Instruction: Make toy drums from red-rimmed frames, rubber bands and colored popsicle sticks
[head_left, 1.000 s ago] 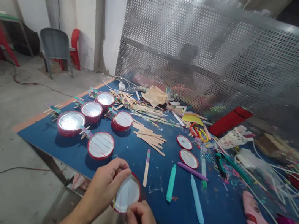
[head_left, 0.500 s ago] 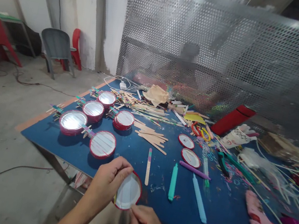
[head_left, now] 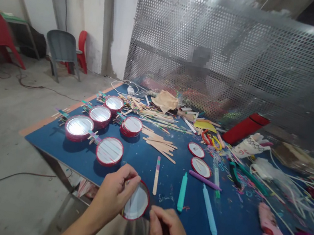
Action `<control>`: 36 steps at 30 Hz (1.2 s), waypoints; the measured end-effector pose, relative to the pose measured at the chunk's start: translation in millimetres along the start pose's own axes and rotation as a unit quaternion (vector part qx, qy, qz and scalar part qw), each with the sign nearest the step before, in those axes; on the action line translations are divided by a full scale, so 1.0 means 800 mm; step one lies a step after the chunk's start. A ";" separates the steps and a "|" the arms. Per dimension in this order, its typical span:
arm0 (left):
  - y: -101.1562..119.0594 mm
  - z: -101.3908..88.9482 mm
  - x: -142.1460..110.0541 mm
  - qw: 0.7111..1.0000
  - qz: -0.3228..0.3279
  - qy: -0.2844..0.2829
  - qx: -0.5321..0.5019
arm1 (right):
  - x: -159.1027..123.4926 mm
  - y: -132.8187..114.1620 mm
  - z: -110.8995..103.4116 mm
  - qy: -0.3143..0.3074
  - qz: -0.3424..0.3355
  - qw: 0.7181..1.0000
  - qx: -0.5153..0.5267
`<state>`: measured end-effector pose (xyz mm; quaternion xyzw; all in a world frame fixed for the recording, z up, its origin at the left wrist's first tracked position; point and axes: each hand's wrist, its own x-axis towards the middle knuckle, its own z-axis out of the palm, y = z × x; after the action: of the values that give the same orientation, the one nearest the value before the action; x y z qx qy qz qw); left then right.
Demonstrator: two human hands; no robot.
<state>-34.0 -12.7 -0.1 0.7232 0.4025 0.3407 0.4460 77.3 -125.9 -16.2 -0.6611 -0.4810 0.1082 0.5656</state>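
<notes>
My left hand [head_left: 120,188] grips a round red-rimmed lid [head_left: 138,203] by its left edge, thumb on top, near the table's front edge. The lid's pale inner face is turned up. Just right of it, apart from the rim, my right hand [head_left: 168,233] is closed in a pinch; whatever is between thumb and forefinger is too small to make out. A craft stick [head_left: 156,176] with a purple and teal end lies beyond the lid. Nearby are a teal marker [head_left: 182,193], a light blue marker [head_left: 210,210] and a purple marker [head_left: 205,180].
Several small banjo-like pieces made of lids and sticks [head_left: 109,151] stand at left. Plain craft sticks [head_left: 160,146] lie mid-table. Two lids [head_left: 201,167], green-handled pliers [head_left: 235,174], a red bottle [head_left: 246,128], a paper cup [head_left: 247,145] and a pink glue gun [head_left: 273,231] are at right.
My right hand has moved away from the lid's lower rim, to the right, still pinched. My left hand keeps its hold on the lid. The view has shifted slightly.
</notes>
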 end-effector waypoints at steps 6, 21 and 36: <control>0.003 0.000 -0.003 1.000 0.014 -0.012 0.015 | 0.034 0.008 0.014 -0.034 -0.182 0.973 -0.135; 0.004 -0.001 0.000 1.000 0.001 -0.018 0.024 | 0.028 0.018 0.035 -0.032 -0.163 0.982 -0.094; -0.008 -0.002 0.005 0.997 0.004 0.014 0.078 | -0.014 0.016 0.026 -0.024 -0.033 0.999 0.009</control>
<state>-35.1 -6.5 -5.0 0.7523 0.4314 0.3200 0.3816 63.9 -120.1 -38.3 -0.6369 -0.5153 0.1099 0.5628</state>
